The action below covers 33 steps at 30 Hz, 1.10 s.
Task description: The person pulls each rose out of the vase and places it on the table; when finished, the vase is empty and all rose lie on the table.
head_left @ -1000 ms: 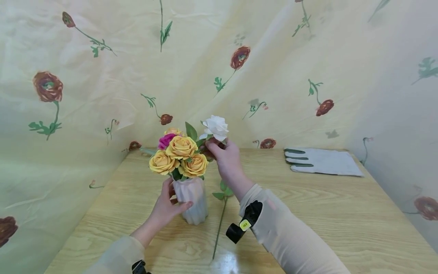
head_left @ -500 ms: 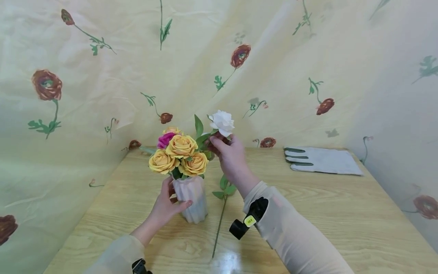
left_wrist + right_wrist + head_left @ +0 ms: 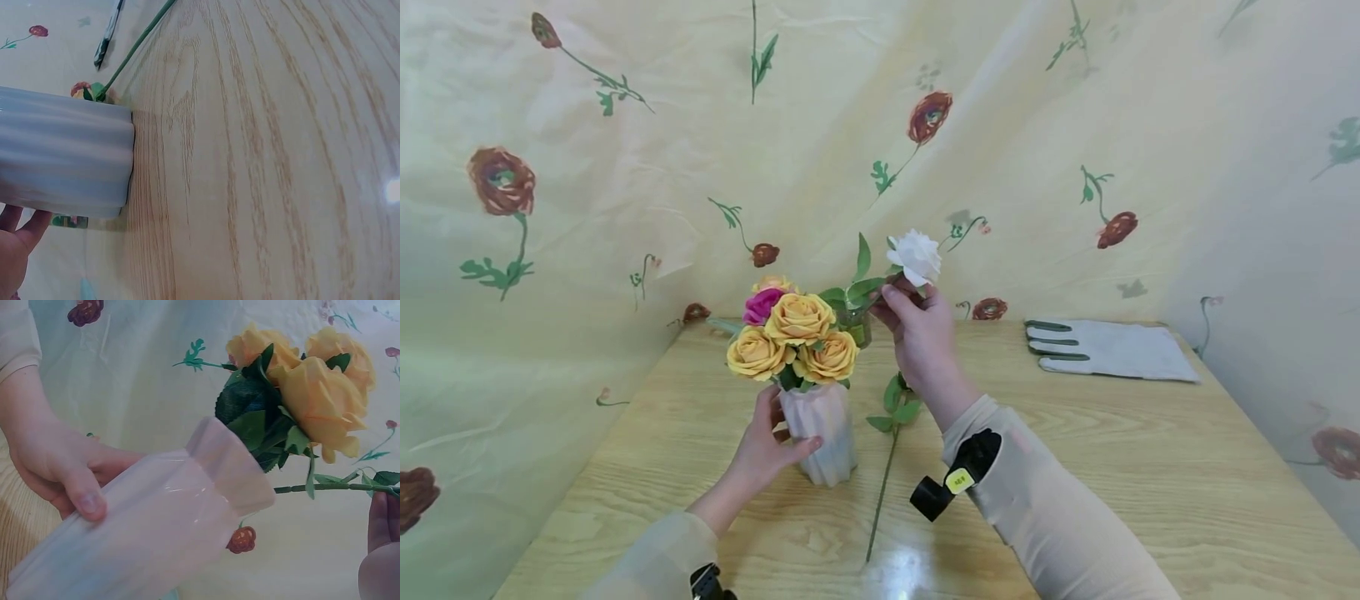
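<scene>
My left hand [image 3: 766,446] grips a pale fluted vase [image 3: 818,437], fingers behind it and thumb across the front. The vase stands upright on the table, filled with several yellow roses [image 3: 801,321] and a magenta flower [image 3: 762,306]. To the right of this bunch, my right hand [image 3: 921,337] pinches a white rose [image 3: 916,257] just below its bloom. In the right wrist view its green stem [image 3: 331,486] runs sideways, with the other end at the vase's rim. A leafy flower stem [image 3: 883,492] lies on the table right of the vase; the right hand hides its head.
A white glove with dark green fingertips [image 3: 1112,350] lies at the back right of the wooden table [image 3: 1075,450]. Behind the bunch stands a small glass jar [image 3: 859,329]. A flower-printed cloth [image 3: 820,150] hangs behind and at the sides.
My right hand has moved up and to the right with the white rose, away from the bunch, so more of its leaves show. The left hand stays on the vase.
</scene>
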### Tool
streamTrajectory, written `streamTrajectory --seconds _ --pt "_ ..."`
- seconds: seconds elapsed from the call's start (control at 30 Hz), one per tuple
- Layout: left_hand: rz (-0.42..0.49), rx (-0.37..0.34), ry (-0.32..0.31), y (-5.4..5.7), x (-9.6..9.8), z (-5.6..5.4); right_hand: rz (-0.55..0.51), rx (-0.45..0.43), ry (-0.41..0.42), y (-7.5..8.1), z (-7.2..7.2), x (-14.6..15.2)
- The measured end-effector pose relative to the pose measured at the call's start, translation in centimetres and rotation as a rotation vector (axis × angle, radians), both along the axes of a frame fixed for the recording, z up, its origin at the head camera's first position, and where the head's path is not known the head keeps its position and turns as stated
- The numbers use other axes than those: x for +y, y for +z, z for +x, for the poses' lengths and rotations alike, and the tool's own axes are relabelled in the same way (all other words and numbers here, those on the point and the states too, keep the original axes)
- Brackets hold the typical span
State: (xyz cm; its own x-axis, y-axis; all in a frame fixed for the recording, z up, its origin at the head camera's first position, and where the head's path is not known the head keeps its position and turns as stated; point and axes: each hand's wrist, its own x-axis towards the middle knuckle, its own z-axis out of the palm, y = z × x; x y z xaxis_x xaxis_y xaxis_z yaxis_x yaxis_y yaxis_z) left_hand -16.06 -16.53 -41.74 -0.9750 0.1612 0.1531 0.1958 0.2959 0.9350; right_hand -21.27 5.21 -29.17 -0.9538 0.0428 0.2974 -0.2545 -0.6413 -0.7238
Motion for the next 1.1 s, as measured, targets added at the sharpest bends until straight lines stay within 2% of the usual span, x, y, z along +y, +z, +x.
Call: streamTrajectory --seconds 0.43,0.73,1.1 --pt "-0.015 0.01 -0.001 -0.3 -0.1 -0.2 -0.102 -0.054 -0.053 0.3 0.2 1.7" --pt "-0.028 0.005 0.01 -0.3 0.0 0.0 -0.205 -0.033 -0.072 0.7 0.0 3.3" --pt "-0.029 0.017 0.009 -0.2 0.0 0.0 -0.329 -0.136 -0.198 -0.2 -0.8 5.6"
